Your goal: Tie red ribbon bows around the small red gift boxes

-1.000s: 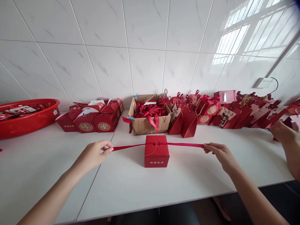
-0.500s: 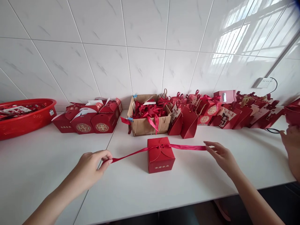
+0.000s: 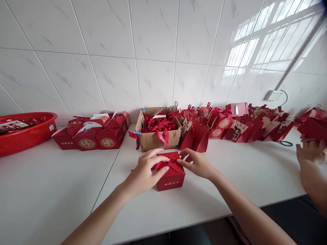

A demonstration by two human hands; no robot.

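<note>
A red gift box (image 3: 170, 183) with gold lettering stands upright on the white table, its curved flaps folded closed on top. A red ribbon (image 3: 155, 166) is knotted over the middle of the lid. From the left, my left hand (image 3: 146, 172) reaches over the box corner, its thumb and fingers curled about the ribbon. A bit of ribbon tail shows left of that hand. My right hand (image 3: 195, 164) is at the lid's right side, thumb and forefinger closed in at the ribbon by the knot. The ribbon's right tail is hidden.
Behind the box stands a cardboard box (image 3: 159, 141) of red ribbons. Several red boxes (image 3: 87, 139) and a red basin (image 3: 28, 136) are to the left. Red gift bags (image 3: 200, 136) line the wall rightward. Another person's hand (image 3: 310, 153) is at far right, by red bags.
Both my hands have moved inward from the outstretched ribbon ends to the knot on the lid. The view has shifted slightly. At far right, the other person's hand has also moved.
</note>
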